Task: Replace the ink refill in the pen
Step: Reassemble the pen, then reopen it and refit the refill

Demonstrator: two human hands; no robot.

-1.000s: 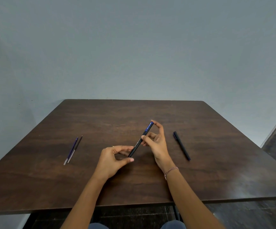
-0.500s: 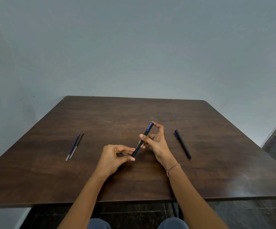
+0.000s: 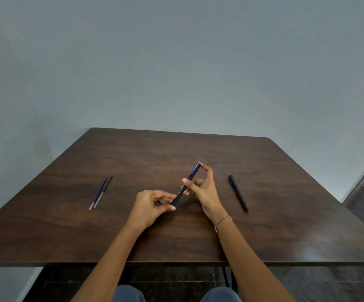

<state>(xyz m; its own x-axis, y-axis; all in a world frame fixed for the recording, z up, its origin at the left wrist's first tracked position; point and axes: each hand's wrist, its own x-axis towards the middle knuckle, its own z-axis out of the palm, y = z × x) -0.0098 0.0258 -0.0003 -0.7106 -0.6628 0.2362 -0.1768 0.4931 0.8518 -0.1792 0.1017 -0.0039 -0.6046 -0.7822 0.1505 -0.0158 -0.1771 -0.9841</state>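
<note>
A black pen with a blue clip end (image 3: 187, 182) is held slanted above the middle of the dark wooden table (image 3: 285, 225). My left hand (image 3: 149, 207) pinches its lower end between thumb and fingers. My right hand (image 3: 203, 188) holds the upper part, with the forefinger on the blue tip and the thumb against the barrel. Two thin ink refills (image 3: 101, 191), one blue and one dark, lie side by side on the table to the left. The pen's tip is hidden in my left hand.
A second dark pen (image 3: 238, 193) lies on the table to the right of my right hand. A bracelet (image 3: 222, 222) is on my right wrist. The table's front edge runs just above my knees. A grey wall stands behind the table.
Both hands with the pen have shifted slightly and the camera has tilted a little. The grip on the pen is the same.
</note>
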